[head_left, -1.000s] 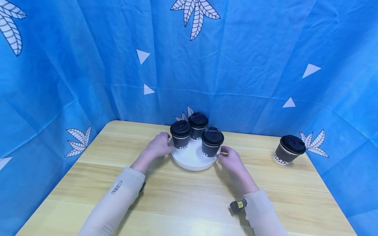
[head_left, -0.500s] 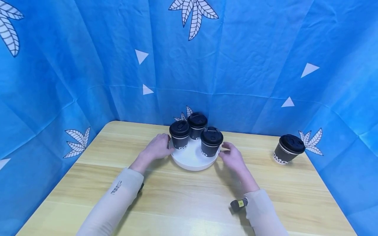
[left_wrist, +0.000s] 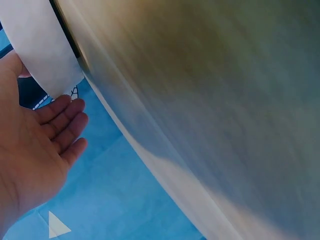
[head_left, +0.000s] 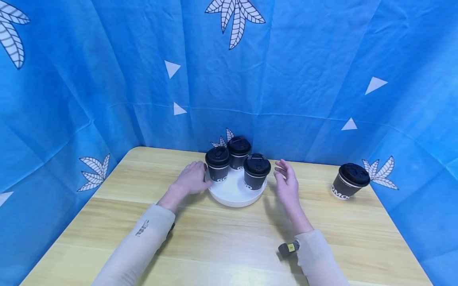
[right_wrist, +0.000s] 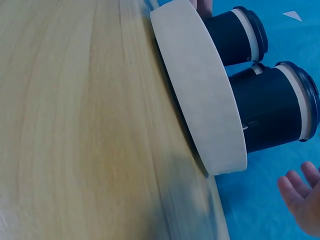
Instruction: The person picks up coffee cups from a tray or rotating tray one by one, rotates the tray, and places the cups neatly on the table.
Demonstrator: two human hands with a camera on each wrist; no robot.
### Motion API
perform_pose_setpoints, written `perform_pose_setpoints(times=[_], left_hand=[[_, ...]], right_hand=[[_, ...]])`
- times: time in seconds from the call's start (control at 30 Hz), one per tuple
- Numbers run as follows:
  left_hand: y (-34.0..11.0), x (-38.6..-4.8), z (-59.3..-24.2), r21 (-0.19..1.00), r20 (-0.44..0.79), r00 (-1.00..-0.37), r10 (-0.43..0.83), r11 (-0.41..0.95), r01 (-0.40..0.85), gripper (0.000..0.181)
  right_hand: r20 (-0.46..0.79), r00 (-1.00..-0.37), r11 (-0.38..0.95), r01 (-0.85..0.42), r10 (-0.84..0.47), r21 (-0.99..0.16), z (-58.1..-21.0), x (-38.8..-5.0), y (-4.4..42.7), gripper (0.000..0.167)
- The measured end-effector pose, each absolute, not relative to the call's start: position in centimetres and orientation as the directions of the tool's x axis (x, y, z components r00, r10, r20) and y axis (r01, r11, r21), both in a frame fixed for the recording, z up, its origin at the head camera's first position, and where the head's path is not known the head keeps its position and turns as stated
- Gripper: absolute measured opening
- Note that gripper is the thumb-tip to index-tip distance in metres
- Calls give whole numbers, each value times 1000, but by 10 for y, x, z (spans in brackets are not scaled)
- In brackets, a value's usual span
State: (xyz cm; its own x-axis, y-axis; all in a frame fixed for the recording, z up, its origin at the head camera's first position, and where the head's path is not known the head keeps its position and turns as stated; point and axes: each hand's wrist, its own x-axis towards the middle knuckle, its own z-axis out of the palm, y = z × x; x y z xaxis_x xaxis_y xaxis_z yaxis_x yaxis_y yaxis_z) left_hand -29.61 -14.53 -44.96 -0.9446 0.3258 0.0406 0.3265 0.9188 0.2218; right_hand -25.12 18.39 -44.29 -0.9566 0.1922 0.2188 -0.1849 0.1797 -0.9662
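A round white stand point(head_left: 233, 195) rests on the wooden table, carrying three dark lidded cups: a left one point(head_left: 218, 163), a rear one point(head_left: 239, 153) and a right one point(head_left: 255, 172). My left hand point(head_left: 191, 178) is at the stand's left edge, thumb on or close to the rim, fingers relaxed; the left wrist view shows its fingers point(left_wrist: 65, 122) beside the stand's white side point(left_wrist: 42, 45). My right hand point(head_left: 287, 184) is raised to the right of the stand, apart from it, fingers loosely bent. In the right wrist view this hand point(right_wrist: 306, 202) holds nothing.
A fourth dark lidded cup point(head_left: 350, 181) stands tilted in appearance near the table's right edge. Blue patterned cloth point(head_left: 229, 79) hangs behind and along both sides of the wooden table point(head_left: 214, 246).
My right hand has come off the right edge of the stand and moved up and slightly right. The left hand has stayed almost in place. Stand and cups look unmoved.
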Motion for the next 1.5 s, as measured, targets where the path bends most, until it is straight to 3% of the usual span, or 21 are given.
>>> perform_pose_setpoints(times=[0.13,0.33,0.73,1.5], left_hand=[[-145,-295,-450,193,45,-943,330,923,333,70],[-146,-294,-451,169,51,-941,334,926,338,69],[-146,-294,-450,163,36,-942,334,928,335,73],[-141,-294,-447,164,16,-943,331,930,329,76]], right_hand=[[250,-954,129,-230,168,-965,-443,-250,181,54],[276,-956,98,-267,101,-959,-446,-250,175,74],[145,-988,191,-131,60,-973,-449,-248,162,108],[138,-986,249,-112,90,-962,-457,-253,153,97]])
